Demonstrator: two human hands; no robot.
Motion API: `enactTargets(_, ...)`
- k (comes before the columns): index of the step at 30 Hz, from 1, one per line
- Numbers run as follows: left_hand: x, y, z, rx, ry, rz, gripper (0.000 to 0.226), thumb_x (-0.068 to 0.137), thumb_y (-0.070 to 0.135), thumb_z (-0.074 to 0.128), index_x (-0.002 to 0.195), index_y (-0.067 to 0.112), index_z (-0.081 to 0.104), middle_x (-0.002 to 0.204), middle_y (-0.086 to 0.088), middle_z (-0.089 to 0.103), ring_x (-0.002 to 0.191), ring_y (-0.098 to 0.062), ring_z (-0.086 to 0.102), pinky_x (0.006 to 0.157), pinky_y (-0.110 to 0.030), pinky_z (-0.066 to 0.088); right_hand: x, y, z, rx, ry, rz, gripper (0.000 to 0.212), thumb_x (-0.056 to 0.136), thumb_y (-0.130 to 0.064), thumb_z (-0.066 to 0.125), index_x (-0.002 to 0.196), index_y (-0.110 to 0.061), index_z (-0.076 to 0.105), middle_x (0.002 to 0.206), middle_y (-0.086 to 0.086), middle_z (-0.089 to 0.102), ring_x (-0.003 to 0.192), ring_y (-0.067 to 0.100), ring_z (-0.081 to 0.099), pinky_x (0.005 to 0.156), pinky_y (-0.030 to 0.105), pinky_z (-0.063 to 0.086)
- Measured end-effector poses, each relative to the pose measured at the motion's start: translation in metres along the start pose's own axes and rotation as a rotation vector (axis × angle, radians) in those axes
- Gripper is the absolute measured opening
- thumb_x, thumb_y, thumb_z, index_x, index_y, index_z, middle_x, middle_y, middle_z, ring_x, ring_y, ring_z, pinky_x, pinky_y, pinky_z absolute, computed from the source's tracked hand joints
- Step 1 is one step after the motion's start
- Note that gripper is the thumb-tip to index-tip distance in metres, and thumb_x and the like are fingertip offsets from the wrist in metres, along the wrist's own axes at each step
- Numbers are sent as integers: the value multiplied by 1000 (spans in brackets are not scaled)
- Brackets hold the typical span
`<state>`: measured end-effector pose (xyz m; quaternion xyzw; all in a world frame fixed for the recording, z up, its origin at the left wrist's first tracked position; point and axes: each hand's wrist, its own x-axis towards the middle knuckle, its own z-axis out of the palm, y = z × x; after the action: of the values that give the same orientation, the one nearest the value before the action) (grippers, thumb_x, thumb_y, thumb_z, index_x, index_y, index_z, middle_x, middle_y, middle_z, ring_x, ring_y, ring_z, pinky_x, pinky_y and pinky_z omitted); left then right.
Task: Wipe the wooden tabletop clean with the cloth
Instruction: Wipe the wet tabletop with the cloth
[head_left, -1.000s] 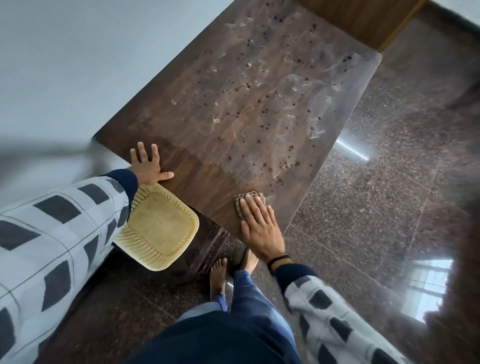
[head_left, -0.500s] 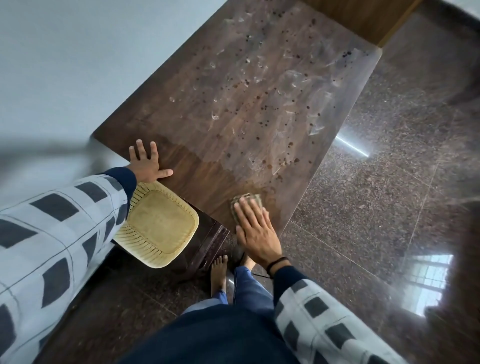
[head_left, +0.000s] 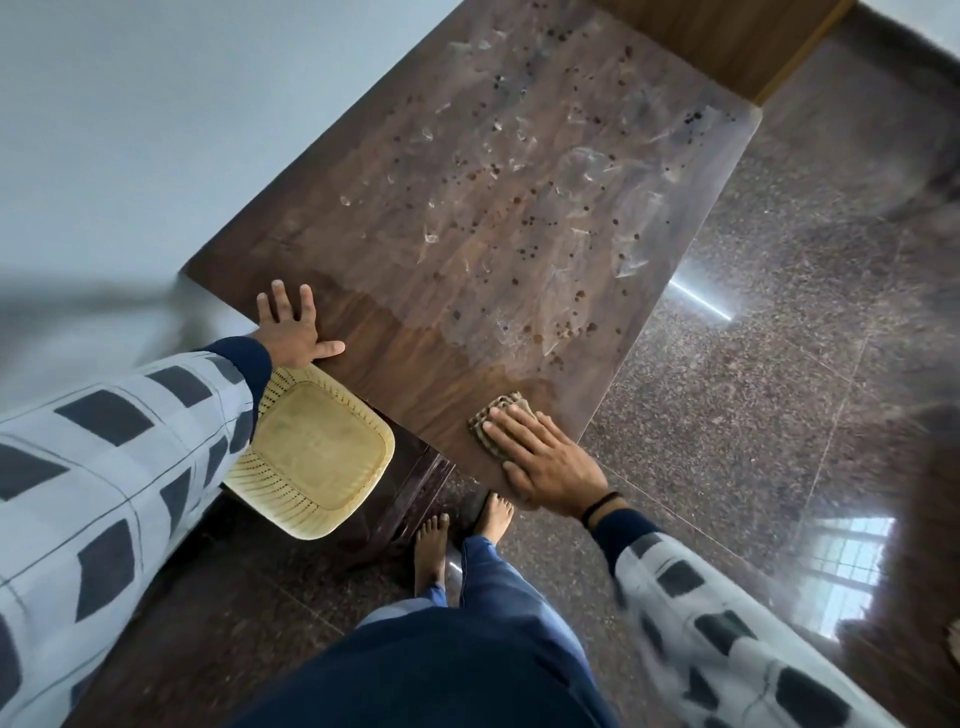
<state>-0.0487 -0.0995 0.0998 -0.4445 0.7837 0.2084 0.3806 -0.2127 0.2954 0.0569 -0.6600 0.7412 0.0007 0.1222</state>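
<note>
Dark speckled floor tiles (head_left: 753, 389) shine all around the wooden tabletop (head_left: 493, 218), and a pale wall (head_left: 156, 130) stands beside it. From my screen I see the top has two looks. The near strip by the hands is dark and clean. Farther away it is dull, with lots of small brown spots (head_left: 524, 254) and whitish smears (head_left: 587, 171).

My right hand (head_left: 540, 457) lies flat on the cloth (head_left: 496, 423), right at the near edge of the table by its corner. The fingers are stretched out and close together, pressing down. They do not curl around the cloth, so it is pinned under the palm and not gripped. Only a ridged tan bit of cloth sticks out past the fingertips. A dark band (head_left: 602, 506) sits on that wrist.

My left hand (head_left: 291, 327) is also spread flat on the table, near the other near corner, well apart from the cloth. Its fingers are fanned out and the thumb points sideways. It holds nothing.

Just below that hand a yellowish plastic chair seat (head_left: 317, 457) sits tucked against the table. Two bare feet (head_left: 462, 530) stand on the floor below the table edge.
</note>
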Motion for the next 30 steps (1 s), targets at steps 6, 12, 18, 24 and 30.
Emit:
enactTargets(6, -2, -1, 1, -10, 2, 13, 107, 94, 67, 44, 151, 19, -33, 156, -17, -39, 146, -42, -28, 119, -59, 0, 31, -29, -3, 283, 174, 753, 62, 107, -33, 34, 164, -21, 12, 171, -1, 2, 158, 18, -5, 128, 48, 3)
enactTargets(12, -1, -2, 1, -7, -2, 15, 107, 94, 67, 44, 151, 19, -32, 156, -18, -39, 146, -42, -28, 120, -59, 1, -5, 0, 2, 9, 11, 19, 60, 107, -36, 31, 163, -23, 14, 170, -1, 8, 158, 20, 4, 127, 47, 16)
enactTargets(18, 1, -2, 2, -4, 8, 13, 108, 93, 69, 43, 150, 19, -33, 155, -17, -40, 145, -42, -29, 119, -58, -1, 27, -42, 0, 299, 161, 793, 65, 105, -32, 35, 163, -21, 7, 171, 0, -2, 157, 18, -10, 128, 47, 1)
enactTargets(24, 6, -3, 3, 13, 8, 9, 108, 93, 70, 42, 150, 19, -33, 155, -18, -39, 146, -42, -28, 119, -57, -3, 23, -23, -4, 129, -1, 197, 60, 109, -40, 25, 164, -25, 5, 169, -6, -7, 156, 15, -13, 128, 49, 9)
enactTargets(30, 6, -3, 4, 10, 13, -1, 108, 93, 69, 43, 150, 19, -33, 155, -19, -39, 145, -43, -28, 119, -57, -2, 47, -28, -14, 312, 119, 685, 62, 107, -40, 25, 164, -25, 3, 171, -3, -3, 157, 17, -12, 127, 49, -1)
